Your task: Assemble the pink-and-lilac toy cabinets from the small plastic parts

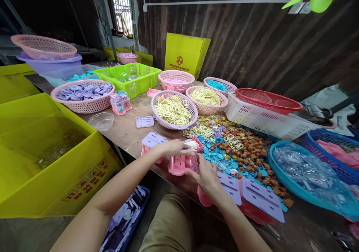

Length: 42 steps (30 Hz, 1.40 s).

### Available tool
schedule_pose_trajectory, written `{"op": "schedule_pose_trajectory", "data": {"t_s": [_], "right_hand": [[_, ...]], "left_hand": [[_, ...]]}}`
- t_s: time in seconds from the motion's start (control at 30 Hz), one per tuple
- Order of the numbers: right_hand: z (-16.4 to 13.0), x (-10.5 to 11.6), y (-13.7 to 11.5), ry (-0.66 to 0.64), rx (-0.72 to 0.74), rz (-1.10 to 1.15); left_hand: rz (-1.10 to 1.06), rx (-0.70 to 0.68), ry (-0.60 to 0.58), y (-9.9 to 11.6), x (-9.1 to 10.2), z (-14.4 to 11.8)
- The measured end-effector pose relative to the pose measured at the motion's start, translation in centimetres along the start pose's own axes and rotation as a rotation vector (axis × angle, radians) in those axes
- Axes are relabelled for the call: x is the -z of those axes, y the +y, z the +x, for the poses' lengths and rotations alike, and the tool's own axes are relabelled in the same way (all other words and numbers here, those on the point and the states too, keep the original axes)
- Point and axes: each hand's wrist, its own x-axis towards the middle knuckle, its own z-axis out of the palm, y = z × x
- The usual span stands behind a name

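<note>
Your left hand [175,147] and right hand [206,175] both grip a small pink plastic toy case [182,164] | fingers closed around it | likely light, rigid; hold its sides | beside the lilac basket of yellow frames [174,110].

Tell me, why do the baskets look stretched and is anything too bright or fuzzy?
In the head view, the wide lens bends the edges, so the yellow box and blue basket look stretched. The window glares white while the wooden wall stays dim. The left hand and right hand on the pink toy look sharp.
</note>
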Motion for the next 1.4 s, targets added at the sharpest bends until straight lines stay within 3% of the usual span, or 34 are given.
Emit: {"op": "schedule_pose_trajectory", "data": {"t_s": [0.27, 0.5, 0.7, 0.8, 0.93, 1.03, 1.17, 1.3, 1.4], "right_hand": [[0.9, 0.9, -0.2, -0.112, -0.037, 0.149], [0.8, 0.7, -2.7, -0.053, -0.143, -0.163], [0.1, 0.6, -3.2, -0.065, -0.140, -0.172], [-0.5, 1.9, -1.9, -0.162, -0.089, -0.098], [-0.3, 5.9, 2.5, -0.356, 0.083, 0.085], [1.3, 8.1, 5.9, -0.288, -0.103, -0.073], [3.9, 6.9, 7.4, -0.391, -0.273, -0.334], [5.5, 4.6, 7.0, -0.524, -0.257, -0.364], [5.9, 4.0, 7.2, -0.574, -0.225, -0.379]], "left_hand": [[0.050, -0.015, -0.021, 0.6, 0.6, -0.1], [0.069, -0.035, 0.012, 0.4, -0.1, -0.1], [0.038, -0.031, -0.002, 0.3, 0.0, 0.0], [0.079, -0.032, -0.012, 0.3, -0.2, -0.4], [0.234, -0.059, 0.079, 0.4, -1.1, -1.2], [0.321, -0.094, 0.146, 0.7, -2.0, -1.8], [0.433, -0.114, 0.214, 1.3, -3.4, -2.1], [0.531, -0.214, 0.288, 2.0, -4.9, -1.9], [0.556, -0.257, 0.323, 2.7, -5.8, -1.2]]}}
